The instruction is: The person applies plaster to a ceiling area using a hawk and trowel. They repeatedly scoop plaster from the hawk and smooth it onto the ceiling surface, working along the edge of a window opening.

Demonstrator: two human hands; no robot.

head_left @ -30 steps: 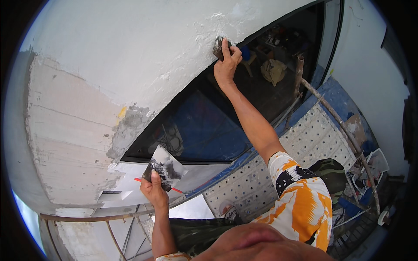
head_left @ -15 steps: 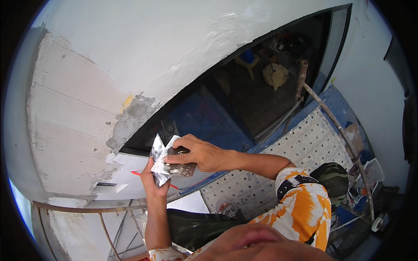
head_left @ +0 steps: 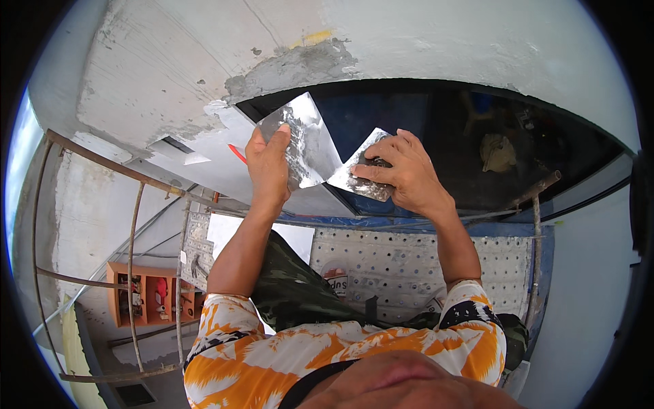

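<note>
My left hand grips a wide metal putty blade, thumb on its face, which is streaked with grey and white filler. A thin red piece sticks out beside this hand; what it belongs to is hidden. My right hand is closed on a smaller metal putty blade, fingers spread over its dark, smeared back. Near the middle, the lower corners of both blades meet or almost meet; I cannot tell if they touch.
Ahead stands a wall with a rough grey patch above a dark framed opening. Under me lies a perforated metal platform with a white sheet. Rusty rails stand left, a pole right. An orange shelf sits lower left.
The two blades, overlapping before, are now spread apart, with my right hand farther right. The view has turned, so the opening and platform lie more level.
</note>
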